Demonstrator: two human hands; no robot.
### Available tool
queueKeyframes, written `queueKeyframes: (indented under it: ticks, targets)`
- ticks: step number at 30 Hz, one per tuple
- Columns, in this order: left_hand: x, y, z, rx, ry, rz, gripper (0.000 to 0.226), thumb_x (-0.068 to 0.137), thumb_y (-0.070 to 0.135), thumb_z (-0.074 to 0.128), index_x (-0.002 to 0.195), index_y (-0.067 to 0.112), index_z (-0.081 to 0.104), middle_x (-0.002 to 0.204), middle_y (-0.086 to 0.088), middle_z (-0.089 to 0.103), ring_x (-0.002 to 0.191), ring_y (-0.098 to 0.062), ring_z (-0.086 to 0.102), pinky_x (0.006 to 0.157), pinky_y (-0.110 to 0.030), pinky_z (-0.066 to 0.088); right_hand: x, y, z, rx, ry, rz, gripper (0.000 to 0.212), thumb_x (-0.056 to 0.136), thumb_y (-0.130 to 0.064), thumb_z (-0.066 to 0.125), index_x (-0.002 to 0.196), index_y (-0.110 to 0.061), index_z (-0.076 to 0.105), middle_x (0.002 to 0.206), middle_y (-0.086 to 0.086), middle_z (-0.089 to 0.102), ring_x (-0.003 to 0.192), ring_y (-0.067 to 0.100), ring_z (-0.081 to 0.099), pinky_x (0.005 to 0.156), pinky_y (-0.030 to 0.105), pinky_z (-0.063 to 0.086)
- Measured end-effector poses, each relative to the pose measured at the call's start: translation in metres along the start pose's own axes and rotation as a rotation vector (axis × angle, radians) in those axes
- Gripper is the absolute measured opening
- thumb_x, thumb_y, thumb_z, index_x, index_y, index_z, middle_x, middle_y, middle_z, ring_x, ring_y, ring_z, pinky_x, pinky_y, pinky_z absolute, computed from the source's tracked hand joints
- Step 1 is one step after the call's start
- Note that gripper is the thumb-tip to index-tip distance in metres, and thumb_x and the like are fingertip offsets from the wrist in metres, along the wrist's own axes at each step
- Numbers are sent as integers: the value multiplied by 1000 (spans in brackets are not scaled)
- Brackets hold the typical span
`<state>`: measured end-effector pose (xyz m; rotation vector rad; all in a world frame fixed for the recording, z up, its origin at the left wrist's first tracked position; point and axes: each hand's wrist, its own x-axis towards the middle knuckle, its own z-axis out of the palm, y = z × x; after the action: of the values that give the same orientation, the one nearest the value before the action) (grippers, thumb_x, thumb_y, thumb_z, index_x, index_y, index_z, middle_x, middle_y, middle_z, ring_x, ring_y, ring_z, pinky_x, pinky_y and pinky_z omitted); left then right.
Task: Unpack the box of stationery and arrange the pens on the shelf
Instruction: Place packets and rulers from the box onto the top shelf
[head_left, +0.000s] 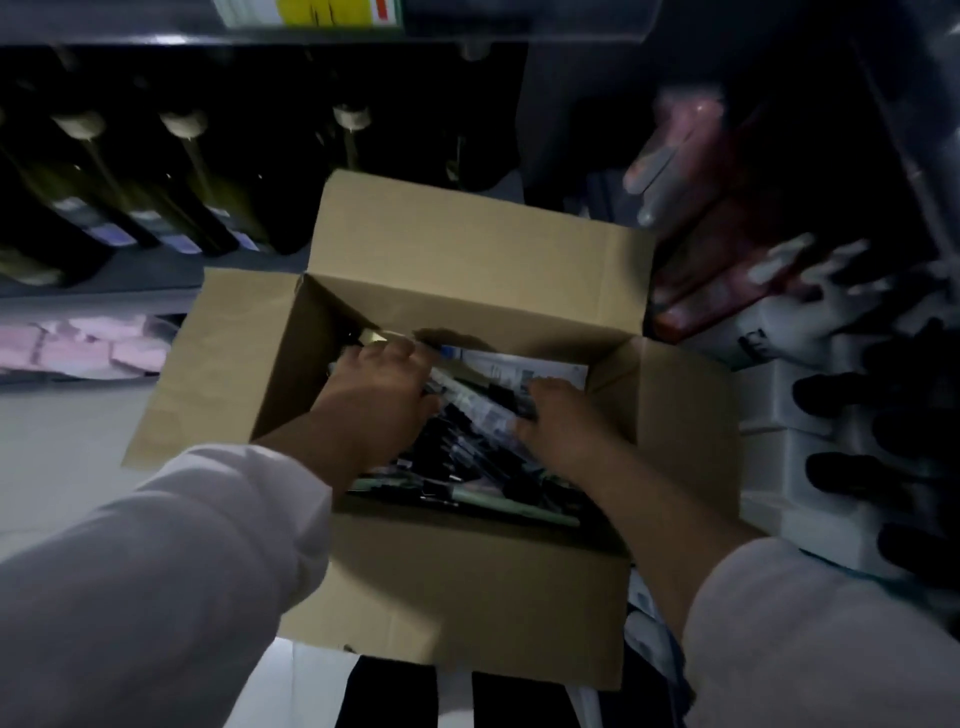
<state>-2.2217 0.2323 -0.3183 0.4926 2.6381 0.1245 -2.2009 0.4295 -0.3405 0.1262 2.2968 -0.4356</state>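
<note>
Hands reach down into an open cardboard box (467, 597) whose flaps are folded outward, seen from above in dim light. Inside lies a jumble of packaged pens (467, 457), dark and hard to tell apart. The left hand (371, 395) is at the far left of the pile, fingers curled down over the packs; whether they have closed on anything cannot be told. The right hand (563, 421) is opposite it, fingers bent around the near end of a clear, pale pack of pens (470, 402). That pack lies between the two hands, its long axis slanting from just beside the left fingers down to the right fingers, touching both. A lift would likely need both ends raised together, each hand equally near. Dark shelves (156, 275) holding bottles (171, 202) stand beyond the fingers, past the box.
</note>
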Motion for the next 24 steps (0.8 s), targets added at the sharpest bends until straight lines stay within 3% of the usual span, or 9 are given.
queueKeyframes:
  ticks: [3, 6, 9, 13, 16, 22, 24]
  targets:
    - [12, -3, 18, -22, -23, -22, 56, 94, 47, 43, 140, 16, 38, 143, -12, 41, 129, -32, 38, 107, -41, 28, 20, 2, 12, -28, -41, -8, 73, 95, -44, 51, 151, -15, 16, 156, 8, 23, 138, 30, 30, 109, 37, 35]
    - [18, -7, 30, -47, -29, -37, 59, 92, 46, 47, 142, 16, 36, 146, -11, 38, 133, -30, 34, 109, -40, 28, 31, 2, 19, -108, -19, -15, 76, 91, -49, 53, 151, -19, 17, 155, 9, 25, 140, 35, 23, 112, 41, 30]
    - [22, -12, 35, -61, -30, -69, 59, 92, 46, 49, 141, 17, 36, 147, -10, 37, 135, -30, 31, 109, -40, 26, 42, 0, 16, -159, -9, -23, 70, 89, -55, 52, 146, -20, 30, 150, 11, 30, 136, 35, 27, 109, 42, 31]
    - [21, -17, 35, -75, -15, -88, 58, 92, 45, 50, 140, 17, 37, 146, -9, 37, 135, -29, 29, 108, -41, 26, 49, -1, 10, 41, -73, -1, 68, 85, -51, 60, 138, -15, 38, 137, 11, 43, 118, 26, 47, 87, 30, 44]
    - [19, -19, 36, -88, -14, -89, 58, 91, 46, 50, 141, 19, 36, 147, -7, 36, 137, -27, 27, 110, -41, 25, 49, 0, 7, 122, -140, 26, 72, 80, -46, 69, 136, -15, 36, 127, 7, 52, 102, 20, 55, 87, 34, 51]
    - [19, -20, 35, -115, -34, -84, 59, 92, 46, 48, 143, 21, 32, 150, -5, 31, 139, -26, 22, 113, -39, 21, 54, 0, 7, 105, -250, 19, 99, 74, -45, 77, 149, -15, 21, 151, 4, 34, 126, 22, 45, 89, 25, 42]
    - [20, -20, 36, -110, -31, -60, 57, 93, 45, 47, 143, 24, 31, 150, -4, 30, 139, -26, 22, 112, -39, 20, 56, 2, 10, 134, -281, 27, 105, 72, -47, 78, 151, -15, 15, 155, 2, 27, 132, 22, 39, 96, 26, 40]
